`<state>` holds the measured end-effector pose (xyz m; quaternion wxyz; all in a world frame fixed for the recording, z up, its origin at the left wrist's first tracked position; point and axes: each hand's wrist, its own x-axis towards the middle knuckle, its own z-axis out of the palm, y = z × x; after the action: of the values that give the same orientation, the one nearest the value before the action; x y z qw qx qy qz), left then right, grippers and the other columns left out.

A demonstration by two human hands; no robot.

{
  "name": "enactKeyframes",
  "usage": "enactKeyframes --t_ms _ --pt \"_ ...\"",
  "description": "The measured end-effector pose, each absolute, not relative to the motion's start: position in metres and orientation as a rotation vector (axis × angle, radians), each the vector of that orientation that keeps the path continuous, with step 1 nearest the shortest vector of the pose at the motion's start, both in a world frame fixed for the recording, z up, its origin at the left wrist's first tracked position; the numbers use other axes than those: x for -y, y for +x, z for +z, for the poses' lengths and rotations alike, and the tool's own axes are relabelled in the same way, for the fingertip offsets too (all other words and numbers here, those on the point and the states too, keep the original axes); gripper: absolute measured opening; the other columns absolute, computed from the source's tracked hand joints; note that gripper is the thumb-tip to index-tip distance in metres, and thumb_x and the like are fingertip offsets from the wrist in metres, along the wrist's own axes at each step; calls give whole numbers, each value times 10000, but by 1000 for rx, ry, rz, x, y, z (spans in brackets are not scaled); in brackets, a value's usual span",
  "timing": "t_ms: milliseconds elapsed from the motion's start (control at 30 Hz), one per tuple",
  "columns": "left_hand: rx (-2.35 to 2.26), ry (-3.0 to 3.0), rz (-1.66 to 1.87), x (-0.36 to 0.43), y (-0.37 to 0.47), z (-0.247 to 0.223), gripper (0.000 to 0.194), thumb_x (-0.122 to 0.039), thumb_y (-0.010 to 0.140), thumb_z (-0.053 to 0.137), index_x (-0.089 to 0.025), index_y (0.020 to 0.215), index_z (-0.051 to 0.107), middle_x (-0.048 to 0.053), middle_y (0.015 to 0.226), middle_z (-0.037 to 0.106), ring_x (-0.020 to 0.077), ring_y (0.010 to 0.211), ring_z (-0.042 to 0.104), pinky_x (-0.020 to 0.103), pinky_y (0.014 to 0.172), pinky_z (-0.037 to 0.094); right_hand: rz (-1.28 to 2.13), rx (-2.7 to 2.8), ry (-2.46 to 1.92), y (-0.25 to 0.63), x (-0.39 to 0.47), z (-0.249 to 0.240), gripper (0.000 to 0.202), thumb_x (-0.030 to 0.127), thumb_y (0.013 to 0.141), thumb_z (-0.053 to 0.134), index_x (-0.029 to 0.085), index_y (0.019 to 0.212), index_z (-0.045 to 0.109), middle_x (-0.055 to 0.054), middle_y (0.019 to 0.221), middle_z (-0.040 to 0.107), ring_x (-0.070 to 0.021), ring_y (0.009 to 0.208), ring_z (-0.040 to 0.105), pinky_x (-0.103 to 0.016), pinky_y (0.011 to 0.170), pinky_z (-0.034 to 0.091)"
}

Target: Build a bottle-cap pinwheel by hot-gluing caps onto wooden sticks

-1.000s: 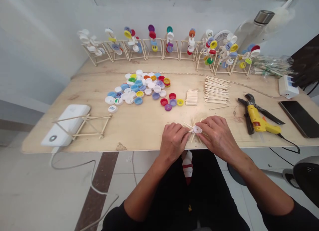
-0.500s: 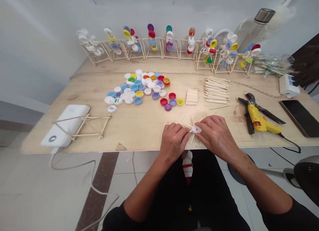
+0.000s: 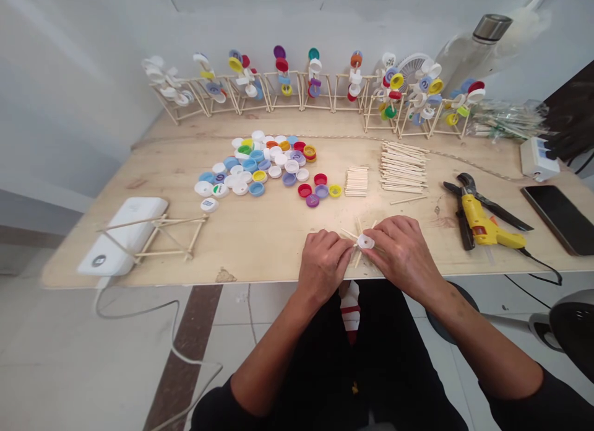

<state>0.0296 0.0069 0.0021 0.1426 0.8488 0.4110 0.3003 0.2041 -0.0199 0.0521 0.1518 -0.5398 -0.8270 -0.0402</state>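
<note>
White cap (image 3: 365, 241) amid sticks (image 3: 358, 258), still pinched by right hand (image 3: 400, 248), left hand (image 3: 323, 261) still pinching one stick

Both forearms angled inward, left hand (image 3: 325, 262) and right hand (image 3: 403, 248) close together, fingers bent and pinched.
</note>
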Motion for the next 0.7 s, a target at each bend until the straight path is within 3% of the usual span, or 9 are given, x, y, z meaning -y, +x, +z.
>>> enactKeyframes --t_ms 700 --pt "-1209 2491 888 -7 30 2 211 -247 897 461 -199 821 652 28 704 574 170 714 488 323 703 338 -207 2292 -1574 199 21 48 152 289 857 567 162 816 640 -68 769 603 -222 822 489 -358 753 324"
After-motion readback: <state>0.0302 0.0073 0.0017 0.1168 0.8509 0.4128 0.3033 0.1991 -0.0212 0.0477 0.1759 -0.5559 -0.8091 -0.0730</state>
